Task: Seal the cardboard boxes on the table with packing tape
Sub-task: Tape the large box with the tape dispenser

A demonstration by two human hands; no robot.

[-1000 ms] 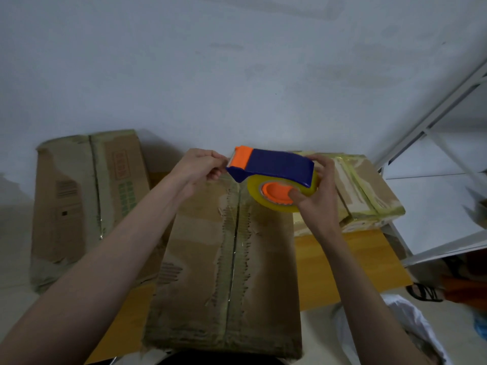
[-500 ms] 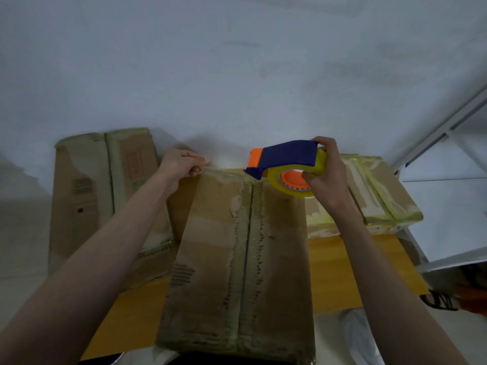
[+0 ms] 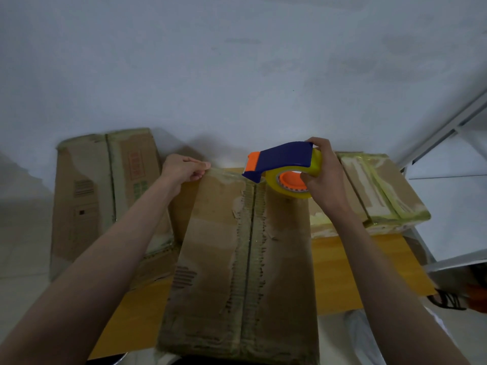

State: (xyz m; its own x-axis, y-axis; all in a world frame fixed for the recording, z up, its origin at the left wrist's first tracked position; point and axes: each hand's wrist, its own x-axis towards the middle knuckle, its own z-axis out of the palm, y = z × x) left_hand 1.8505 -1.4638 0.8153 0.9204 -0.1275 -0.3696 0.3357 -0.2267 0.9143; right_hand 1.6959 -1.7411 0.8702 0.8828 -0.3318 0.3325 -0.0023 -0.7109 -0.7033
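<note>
A long worn cardboard box (image 3: 210,259) lies lengthwise on the wooden table (image 3: 342,272) in front of me, its centre seam running away from me. My right hand (image 3: 325,180) grips a blue and orange tape dispenser (image 3: 279,159) with a yellowish tape roll (image 3: 295,187), held just above the far end of the seam. My left hand (image 3: 181,169) pinches the end of a clear tape strip (image 3: 226,171) that stretches from the dispenser along the box's far edge.
A second cardboard box (image 3: 105,193) stands at the left against the wall. A smaller box wrapped in yellowish tape (image 3: 382,191) lies at the right rear of the table. White metal shelving (image 3: 448,180) stands to the right; a white plastic bag (image 3: 361,338) lies on the floor.
My left hand has drawn the tape end leftward away from the dispenser. My right hand has carried the dispenser right and forward to the box's far edge.
</note>
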